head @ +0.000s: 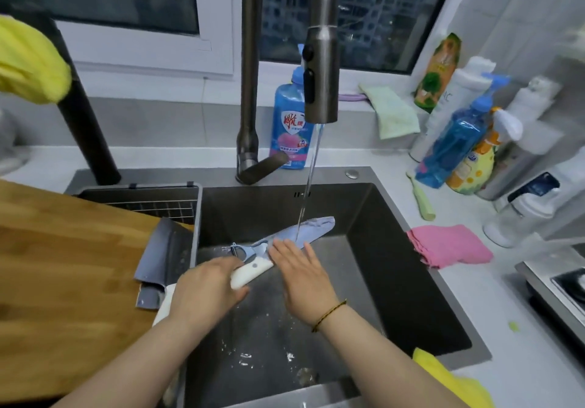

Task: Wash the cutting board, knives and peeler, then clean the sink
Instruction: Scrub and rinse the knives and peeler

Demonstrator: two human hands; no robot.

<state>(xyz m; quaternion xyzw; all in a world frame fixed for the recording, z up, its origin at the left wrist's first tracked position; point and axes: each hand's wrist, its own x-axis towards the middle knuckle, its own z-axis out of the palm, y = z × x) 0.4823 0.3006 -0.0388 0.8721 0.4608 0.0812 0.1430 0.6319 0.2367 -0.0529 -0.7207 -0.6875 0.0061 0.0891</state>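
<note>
White-handled knife (254,269) with pale blue blade

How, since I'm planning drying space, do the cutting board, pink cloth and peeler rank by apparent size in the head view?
1. cutting board, nearest and cropped
2. pink cloth
3. peeler, partly hidden
</note>
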